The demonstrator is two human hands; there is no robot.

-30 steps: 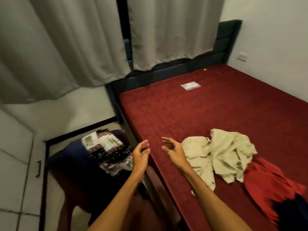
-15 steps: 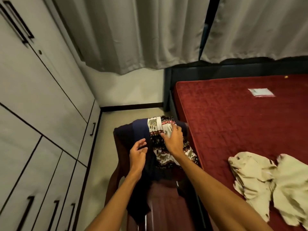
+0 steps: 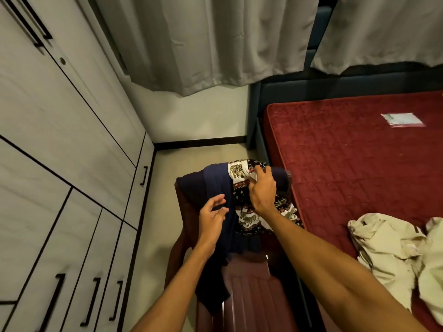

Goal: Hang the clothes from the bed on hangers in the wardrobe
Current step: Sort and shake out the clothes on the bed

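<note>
An elephant-print garment [image 3: 249, 216] and a dark navy garment [image 3: 215, 185] hang over the back of a maroon plastic chair [image 3: 249, 283] beside the bed. My right hand [image 3: 262, 188] pinches the top edge of the elephant-print garment at the chair back. Just left of it, my left hand [image 3: 212, 215] hovers over the navy cloth with its fingers spread and relaxed, holding nothing. A cream garment [image 3: 388, 250] lies crumpled on the red mattress [image 3: 347, 164] at the right. Closed wardrobe doors [image 3: 60, 164] with black handles fill the left side.
Grey curtains [image 3: 215, 44] hang behind the chair, above a strip of pale floor [image 3: 158, 236] between wardrobe and bed. A small flat packet [image 3: 402, 119] lies on the far part of the mattress. The dark blue bed frame [image 3: 256, 130] edges the mattress.
My view swung left from the bed to the chair and wardrobe. Both hands moved from above the bed edge to the chair back, and my right hand took hold of the elephant-print garment.
</note>
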